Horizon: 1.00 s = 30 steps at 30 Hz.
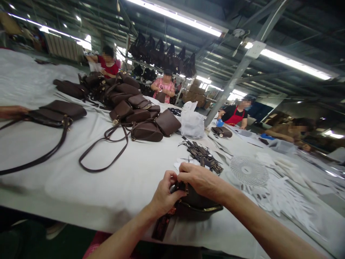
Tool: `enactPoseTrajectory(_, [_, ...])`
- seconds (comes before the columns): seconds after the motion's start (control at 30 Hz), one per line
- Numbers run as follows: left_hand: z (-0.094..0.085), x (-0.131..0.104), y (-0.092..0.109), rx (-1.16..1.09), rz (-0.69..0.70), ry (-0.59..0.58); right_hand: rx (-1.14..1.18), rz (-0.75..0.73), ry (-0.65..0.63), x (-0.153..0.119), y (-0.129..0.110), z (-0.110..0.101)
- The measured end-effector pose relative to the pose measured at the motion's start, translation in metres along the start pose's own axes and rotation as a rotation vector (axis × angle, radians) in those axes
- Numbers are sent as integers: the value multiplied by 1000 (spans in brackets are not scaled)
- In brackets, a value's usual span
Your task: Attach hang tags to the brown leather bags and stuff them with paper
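In the head view, a dark bag (198,213) is seen on the near part of a white-covered worktop (113,198), directly under the right hand (199,178) and just to the right of the left hand (166,192). The left hand is nearly closed: its thumb is laid against the end of the bag, and its fingers are curled above it. The right hand is bent over the top of the bag, its fingertips drawn together and brought up against those of the left. The bag is gripped by both hands at this end, but the small part pinched between the fingertips is hidden. A gold-coloured edge (207,208) is shown along the bag, below the right hand.

A dark tag (161,227) is seen just below the left hand, by the near edge of the worktop; whether it is fastened to the bag cannot be told. Beyond the right hand, a heap of black tags (203,155) is spread, with a white plastic bag (192,122) farther off. Well beyond the left hand, brown bags (145,131) are piled. Far to its left, another brown bag (58,111) is held by a co-worker's hand (13,111).
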<state>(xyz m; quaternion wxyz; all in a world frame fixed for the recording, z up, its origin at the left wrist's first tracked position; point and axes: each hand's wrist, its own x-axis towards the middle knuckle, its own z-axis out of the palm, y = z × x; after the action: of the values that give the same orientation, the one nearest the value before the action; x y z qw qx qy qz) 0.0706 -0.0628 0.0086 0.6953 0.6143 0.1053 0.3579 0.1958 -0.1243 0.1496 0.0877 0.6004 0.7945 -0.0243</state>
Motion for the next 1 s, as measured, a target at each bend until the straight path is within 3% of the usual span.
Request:
enactPoseTrajectory(0.23, [0,-3,4,19,10,26,-128,-132,-99,11,-19,2])
enactPoseTrajectory(0.33, [1,-4,6,29,5,23,52,-14,-93,12,-20,-4])
enactPoseTrajectory(0.5, [2,-3,6,29,-3,4,410,241,62,3,-9,-17])
enactPoseTrajectory(0.63, [3,0,8,55,-5,28,339,380,93,-4,-6,-24])
enactPoseTrajectory(0.73, [3,0,8,47,-23,15,271,446,-4,-4,-7,-28])
enactPoseTrajectory(1.0, [3,-4,9,39,-4,-32,229,426,-132,8,-18,-27])
